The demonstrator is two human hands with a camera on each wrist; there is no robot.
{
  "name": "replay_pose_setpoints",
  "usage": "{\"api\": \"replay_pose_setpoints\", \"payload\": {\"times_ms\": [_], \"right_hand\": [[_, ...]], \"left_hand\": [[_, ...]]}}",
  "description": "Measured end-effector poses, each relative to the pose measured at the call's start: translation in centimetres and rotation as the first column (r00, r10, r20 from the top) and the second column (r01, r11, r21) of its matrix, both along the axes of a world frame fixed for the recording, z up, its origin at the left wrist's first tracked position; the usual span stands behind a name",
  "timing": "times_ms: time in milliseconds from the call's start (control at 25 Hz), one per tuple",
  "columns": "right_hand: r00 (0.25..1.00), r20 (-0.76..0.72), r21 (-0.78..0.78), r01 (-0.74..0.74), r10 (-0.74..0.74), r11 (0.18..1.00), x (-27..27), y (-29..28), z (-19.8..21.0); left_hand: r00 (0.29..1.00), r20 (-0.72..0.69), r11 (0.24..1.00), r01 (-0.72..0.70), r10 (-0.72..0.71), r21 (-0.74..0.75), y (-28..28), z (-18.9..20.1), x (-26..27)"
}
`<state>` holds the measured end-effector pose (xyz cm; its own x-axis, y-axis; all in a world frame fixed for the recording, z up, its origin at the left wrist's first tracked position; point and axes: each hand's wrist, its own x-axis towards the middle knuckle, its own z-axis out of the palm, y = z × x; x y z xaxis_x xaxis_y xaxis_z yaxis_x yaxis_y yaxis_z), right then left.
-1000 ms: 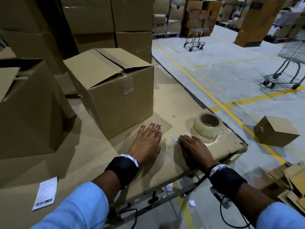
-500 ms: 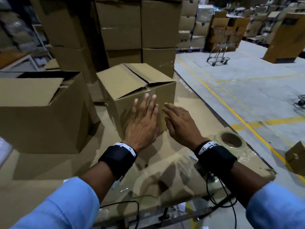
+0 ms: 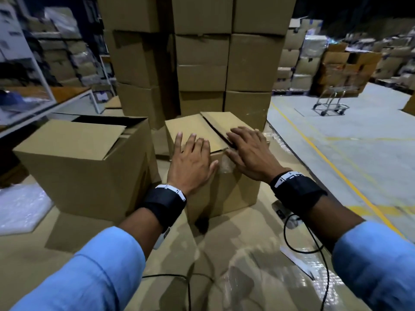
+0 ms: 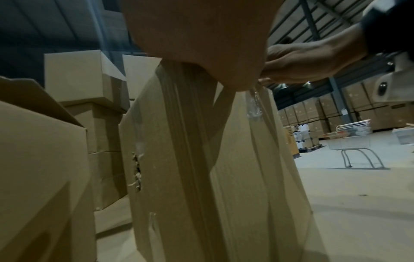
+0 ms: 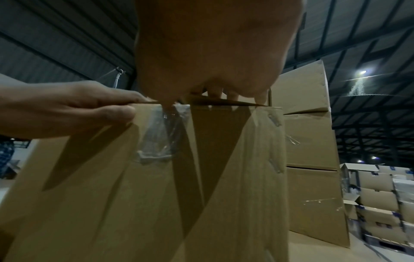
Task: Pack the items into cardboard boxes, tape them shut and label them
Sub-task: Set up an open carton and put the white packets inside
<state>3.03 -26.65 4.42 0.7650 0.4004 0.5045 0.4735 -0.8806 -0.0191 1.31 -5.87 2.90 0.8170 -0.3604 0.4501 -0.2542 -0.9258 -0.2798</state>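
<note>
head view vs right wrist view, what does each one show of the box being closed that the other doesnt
Only the head view shows the top flaps from above, with a dark gap between them, the larger open box to its left, and the trolley on the floor.

Only the right wrist view shows the box's front wall from below, with a crumpled clear tape strip under the top edge.

Both show the left hand and right hand flat on the small box, fingers straight.

The left hand (image 3: pixel 190 162) and right hand (image 3: pixel 251 153) cover part of the box (image 3: pixel 224 194) flaps, so the seam beneath them is hidden. In both wrist views the palms block the box top. The contents cannot be seen.
</note>
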Motion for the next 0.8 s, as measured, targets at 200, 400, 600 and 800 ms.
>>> {"api": "replay_pose_setpoints", "payload": {"times_ms": [200,400,600,800], "right_hand": [[0.99,-0.129,-0.062,0.04,-0.048,0.997,2.3,-0.9,0.2],[0.983,-0.149,-0.088,0.095,-0.107,0.992,1.8,0.8,0.0],[0.974,-0.134,-0.08,0.174,-0.183,0.982,-0.7,3.4,0.1],[0.965,-0.112,-0.051,0.231,-0.236,0.972,-2.2,5.9,0.4]], "left_hand": [[0.999,0.029,0.999,0.041,-0.042,0.031,2.4,-0.3,0.9],[0.997,-0.024,0.994,0.076,-0.079,-0.08,4.1,-0.5,1.5],[0.995,-0.038,0.985,0.087,-0.094,-0.149,6.1,-0.4,1.5],[0.992,-0.101,0.992,0.067,-0.077,-0.104,6.7,1.1,0.7]]}}
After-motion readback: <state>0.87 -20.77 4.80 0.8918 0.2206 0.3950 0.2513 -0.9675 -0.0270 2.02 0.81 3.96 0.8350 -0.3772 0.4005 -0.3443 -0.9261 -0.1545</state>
